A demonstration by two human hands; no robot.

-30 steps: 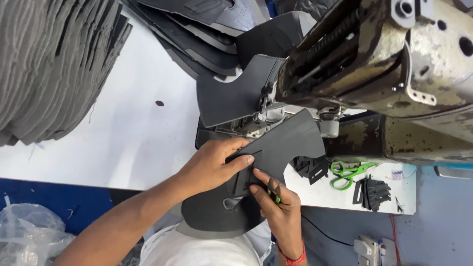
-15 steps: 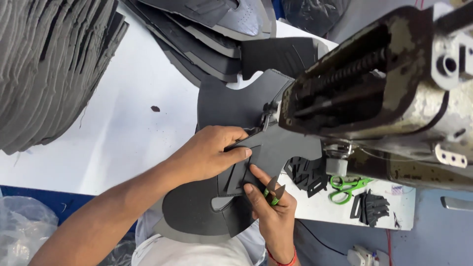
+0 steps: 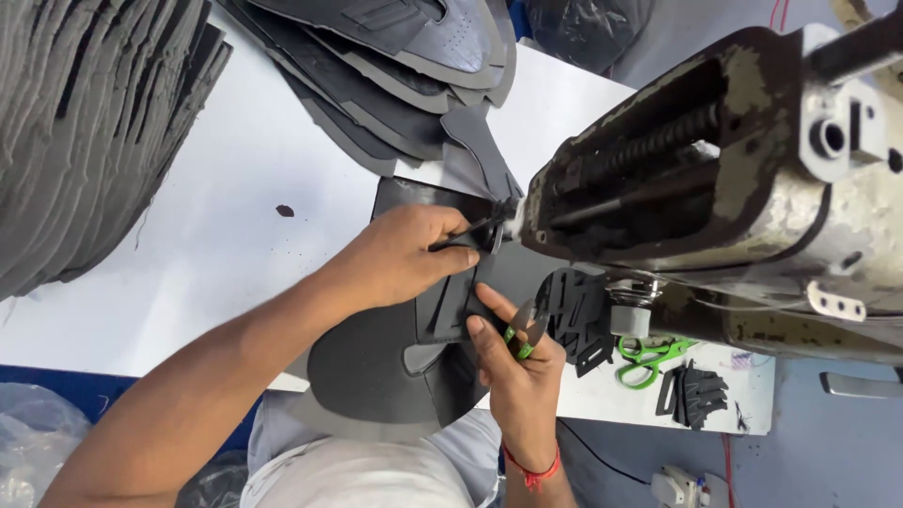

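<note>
1. Head view: your left hand (image 3: 404, 259) lies palm down on the dark grey cut piece (image 3: 376, 362), its fingers curled and pressed together, pinching the piece's upper edge right at the nose of the sewing machine (image 3: 715, 188).
2. Same view: that cut piece spreads across the near edge of the white table (image 3: 235, 226). Most of it lies below and to the left of your left fingers, hanging slightly over the table's edge toward your lap.
3. Your right hand (image 3: 517, 372) comes up from below. Its thumb and forefinger are stretched forward and press flat on a narrow raised strip of the piece, just under your left fingertips.
4. The other right fingers are closed around small green-handled snips (image 3: 520, 334), whose blades point up toward the machine.
5. So the piece sits under both hands, held between them, with its seam area touching the machine's nose.
6. Just right of your right hand lies a small stack of black cut parts (image 3: 574, 310), then green scissors (image 3: 649, 357) and another black stack (image 3: 696, 395).
7. Large grey pieces are piled at the table's far side (image 3: 404, 56), and a tall stack (image 3: 85, 122) fills the left.
</note>
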